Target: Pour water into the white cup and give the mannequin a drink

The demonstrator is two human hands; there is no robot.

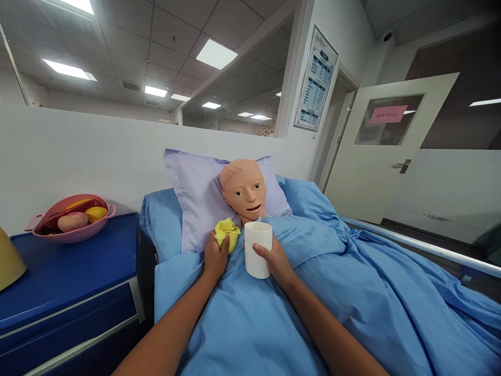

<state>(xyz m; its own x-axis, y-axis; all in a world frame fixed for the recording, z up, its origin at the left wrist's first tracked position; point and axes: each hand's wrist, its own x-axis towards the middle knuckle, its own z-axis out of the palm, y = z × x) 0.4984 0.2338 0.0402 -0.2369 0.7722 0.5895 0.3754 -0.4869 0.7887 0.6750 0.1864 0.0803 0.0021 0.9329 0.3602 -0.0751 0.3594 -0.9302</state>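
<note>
A training manikin (243, 189) lies in a bed, its head on a lilac pillow (195, 193), covered to the neck by a blue blanket (313, 292). My right hand (276, 259) grips a white cup (257, 248) just below the manikin's chin; a thin straw rises from the cup toward its mouth. My left hand (215, 256) is closed on a crumpled yellow cloth (227, 232), held beside the manikin's neck, close to the cup.
A blue bedside cabinet (74, 277) stands at the left with a pink bowl (72, 219) of fruit on it. A metal bed rail (430, 245) runs along the right side. A white door (383, 151) stands ajar behind.
</note>
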